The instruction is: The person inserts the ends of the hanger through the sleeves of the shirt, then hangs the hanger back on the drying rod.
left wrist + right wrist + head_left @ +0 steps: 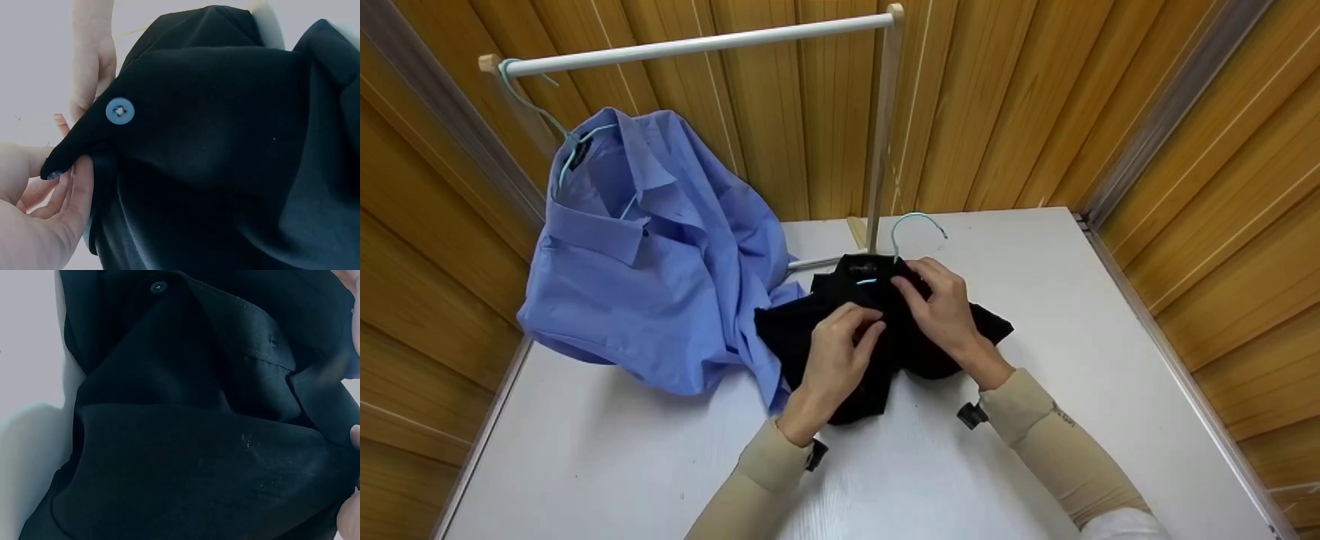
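Observation:
A small black shirt (915, 349) lies on the white table, with a pale turquoise hanger (912, 215) whose hook sticks out of its neck. My left hand (840, 356) pinches the front edge of the shirt. In the left wrist view, thumb and fingers hold a fabric corner near a blue-grey button (120, 111). My right hand (941, 304) pinches the collar side, close below the hook. In the right wrist view a buttonhole (274, 340) and another button (159, 288) show on the black cloth; only fingertips appear at the right edge.
A blue collared shirt (615, 300) hangs on a turquoise hanger (534, 105) at the left end of a white rail (697, 43). Its lower part drapes onto the table (607, 465), beside the black shirt. The rack's upright post (881, 142) stands behind. Wood-look panels (765, 112) enclose the table.

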A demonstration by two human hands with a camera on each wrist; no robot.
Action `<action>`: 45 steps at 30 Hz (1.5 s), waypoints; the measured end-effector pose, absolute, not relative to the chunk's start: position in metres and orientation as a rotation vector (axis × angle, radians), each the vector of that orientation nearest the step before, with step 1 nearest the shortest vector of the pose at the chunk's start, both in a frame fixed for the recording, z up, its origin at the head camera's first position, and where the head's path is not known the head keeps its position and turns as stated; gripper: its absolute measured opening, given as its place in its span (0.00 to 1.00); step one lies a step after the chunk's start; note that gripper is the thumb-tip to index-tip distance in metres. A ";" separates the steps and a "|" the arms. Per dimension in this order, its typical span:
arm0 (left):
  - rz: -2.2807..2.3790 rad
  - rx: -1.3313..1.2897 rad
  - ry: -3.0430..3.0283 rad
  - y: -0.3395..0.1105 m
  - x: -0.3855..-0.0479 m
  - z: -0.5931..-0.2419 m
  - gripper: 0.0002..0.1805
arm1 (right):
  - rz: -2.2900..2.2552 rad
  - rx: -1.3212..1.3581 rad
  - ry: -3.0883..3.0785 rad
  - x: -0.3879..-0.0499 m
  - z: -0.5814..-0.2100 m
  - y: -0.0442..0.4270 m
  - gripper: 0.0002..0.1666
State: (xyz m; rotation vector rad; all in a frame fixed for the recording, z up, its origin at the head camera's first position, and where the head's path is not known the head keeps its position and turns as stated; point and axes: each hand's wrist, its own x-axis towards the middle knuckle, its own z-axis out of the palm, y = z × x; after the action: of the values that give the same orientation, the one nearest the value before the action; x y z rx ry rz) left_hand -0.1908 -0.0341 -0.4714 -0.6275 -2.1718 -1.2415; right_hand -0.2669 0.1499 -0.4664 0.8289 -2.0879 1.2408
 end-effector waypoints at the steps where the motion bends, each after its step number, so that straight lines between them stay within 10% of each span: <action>1: -1.240 -0.631 -2.168 -0.033 -0.191 -0.471 0.03 | 1.240 0.827 -2.088 -0.267 -0.467 0.149 0.05; 45: -1.282 -0.541 -2.093 -0.046 -0.193 -0.485 0.02 | 1.338 0.813 -2.030 -0.245 -0.441 0.142 0.07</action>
State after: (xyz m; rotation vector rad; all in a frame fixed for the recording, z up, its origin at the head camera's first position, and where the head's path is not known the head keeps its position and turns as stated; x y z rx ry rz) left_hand -0.1927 -0.0464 -0.4854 -0.5406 -2.0927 -1.2822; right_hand -0.2446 0.1422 -0.4410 0.8125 -2.0302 1.3378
